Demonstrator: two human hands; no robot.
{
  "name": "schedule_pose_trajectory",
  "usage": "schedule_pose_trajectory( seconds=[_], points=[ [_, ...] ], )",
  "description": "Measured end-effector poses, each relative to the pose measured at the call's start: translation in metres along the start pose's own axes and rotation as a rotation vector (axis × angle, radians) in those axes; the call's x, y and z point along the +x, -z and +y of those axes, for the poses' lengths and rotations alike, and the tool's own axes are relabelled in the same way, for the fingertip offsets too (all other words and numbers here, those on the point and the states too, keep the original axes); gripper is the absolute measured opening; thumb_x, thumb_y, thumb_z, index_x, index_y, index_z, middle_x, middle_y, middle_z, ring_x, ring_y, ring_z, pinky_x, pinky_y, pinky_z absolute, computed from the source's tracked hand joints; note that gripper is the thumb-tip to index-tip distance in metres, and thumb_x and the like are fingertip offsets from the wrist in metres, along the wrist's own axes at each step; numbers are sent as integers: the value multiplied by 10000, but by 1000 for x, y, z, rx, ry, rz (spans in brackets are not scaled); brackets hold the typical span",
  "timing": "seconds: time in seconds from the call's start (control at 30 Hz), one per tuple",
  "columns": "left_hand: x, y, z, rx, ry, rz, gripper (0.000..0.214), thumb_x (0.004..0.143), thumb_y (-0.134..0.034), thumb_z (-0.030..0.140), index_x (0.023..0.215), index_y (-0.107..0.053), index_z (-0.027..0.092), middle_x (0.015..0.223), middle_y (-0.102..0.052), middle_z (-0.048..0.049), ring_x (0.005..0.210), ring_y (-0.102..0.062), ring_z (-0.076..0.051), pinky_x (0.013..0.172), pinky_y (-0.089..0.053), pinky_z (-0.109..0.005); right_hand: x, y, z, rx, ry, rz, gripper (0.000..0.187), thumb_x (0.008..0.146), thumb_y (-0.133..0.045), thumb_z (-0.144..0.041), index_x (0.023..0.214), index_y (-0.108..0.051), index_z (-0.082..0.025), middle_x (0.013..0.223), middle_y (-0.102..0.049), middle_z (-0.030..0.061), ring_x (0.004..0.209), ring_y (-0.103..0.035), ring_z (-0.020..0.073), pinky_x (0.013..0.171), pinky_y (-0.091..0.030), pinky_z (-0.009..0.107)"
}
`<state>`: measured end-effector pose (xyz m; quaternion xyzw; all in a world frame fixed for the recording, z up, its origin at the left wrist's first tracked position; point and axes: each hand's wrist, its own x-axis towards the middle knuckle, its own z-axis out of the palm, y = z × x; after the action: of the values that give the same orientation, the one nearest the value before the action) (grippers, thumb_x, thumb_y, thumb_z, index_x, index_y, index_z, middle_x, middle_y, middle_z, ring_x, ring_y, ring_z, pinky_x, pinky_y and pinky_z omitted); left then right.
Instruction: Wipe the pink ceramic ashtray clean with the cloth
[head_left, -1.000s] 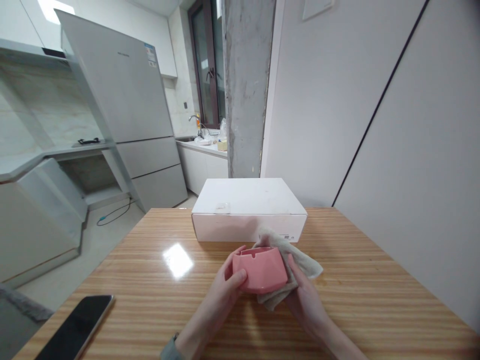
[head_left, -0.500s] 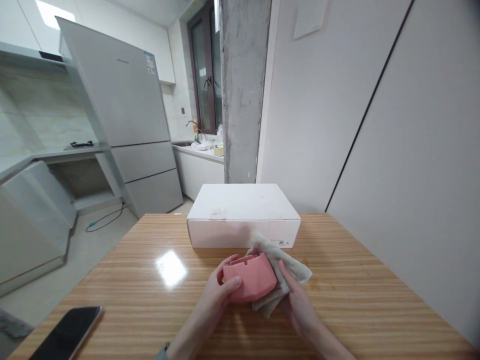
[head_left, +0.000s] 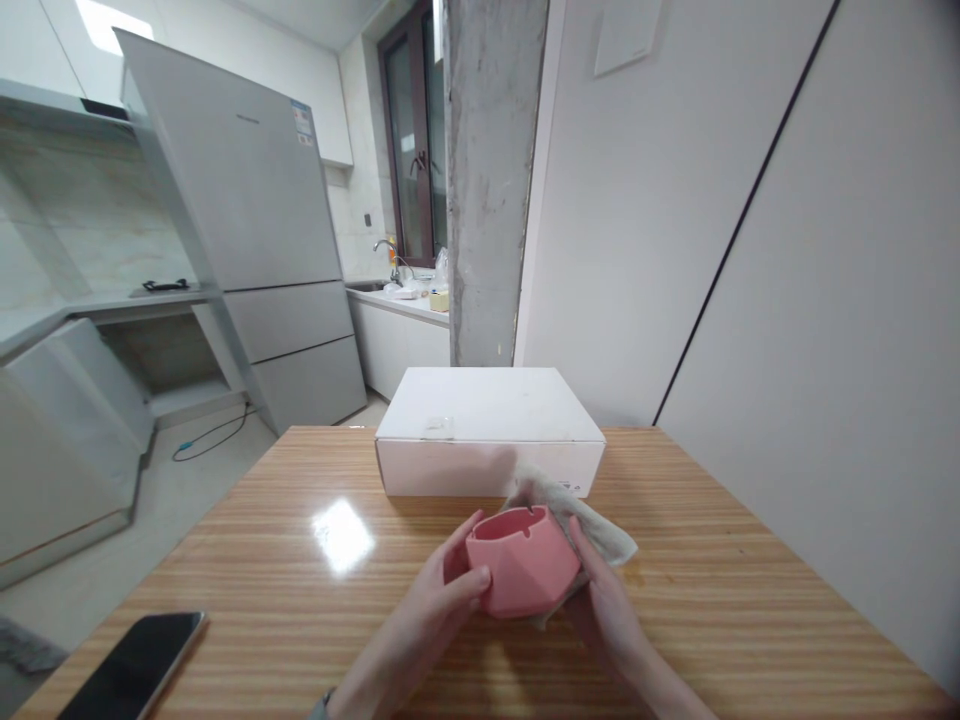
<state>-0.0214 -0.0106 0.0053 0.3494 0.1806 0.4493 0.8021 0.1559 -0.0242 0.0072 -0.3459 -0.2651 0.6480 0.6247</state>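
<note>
One dark-screened phone (head_left: 135, 668) lies at the left of the wooden table (head_left: 750, 610), its near end cut off by the lower edge; a grey wristband (head_left: 322, 706) barely shows at that edge; the left hand (head_left: 448, 582) clamps the left side of a pink vessel (head_left: 529, 572) low in mid-view, thumb in front, other fingers mostly hidden behind; the right hand (head_left: 604, 598) holds a grey cloth (head_left: 604, 538) against the vessel's right side, thumb in sight, other fingers hidden; part of the cloth disappears behind the vessel; among containers, the white box (head_left: 487, 405) stands closed beyond the hands, its contents hidden; the vessel, slightly tilted, has a notched rim, and its opening shows pink inner wall, its bottom out of sight.
</note>
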Motion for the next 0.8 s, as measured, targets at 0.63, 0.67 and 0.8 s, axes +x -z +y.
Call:
schedule_pose_trajectory(
  seconds=[0.63,0.67,0.8],
  points=[
    [7,1,2,73,-91,96,488,803,-650,484,1152,-656,142,1186,-651,-150,1114,-562,-306,927,-434,-386,-8,-10,6,12,-2,34,525,697,-759,-541,1078,-723,-182,1028,-760,89,1025,-685,266,839,-558,315],
    [6,-1,4,61,-63,76,472,837,-604,478,1159,-657,136,1188,-652,-148,1122,-556,-305,935,-428,-384,-8,-10,5,0,-7,38,538,703,-751,-545,1085,-718,-168,980,-769,102,964,-707,273,784,-576,322],
    [5,-5,9,86,-34,35,419,854,-609,381,1197,-647,144,1226,-638,-139,1121,-560,-291,911,-429,-356,-8,-6,2,-40,-73,9,611,741,-682,-606,1102,-699,-113,751,-770,134,647,-731,280,508,-570,320]
  ],
)
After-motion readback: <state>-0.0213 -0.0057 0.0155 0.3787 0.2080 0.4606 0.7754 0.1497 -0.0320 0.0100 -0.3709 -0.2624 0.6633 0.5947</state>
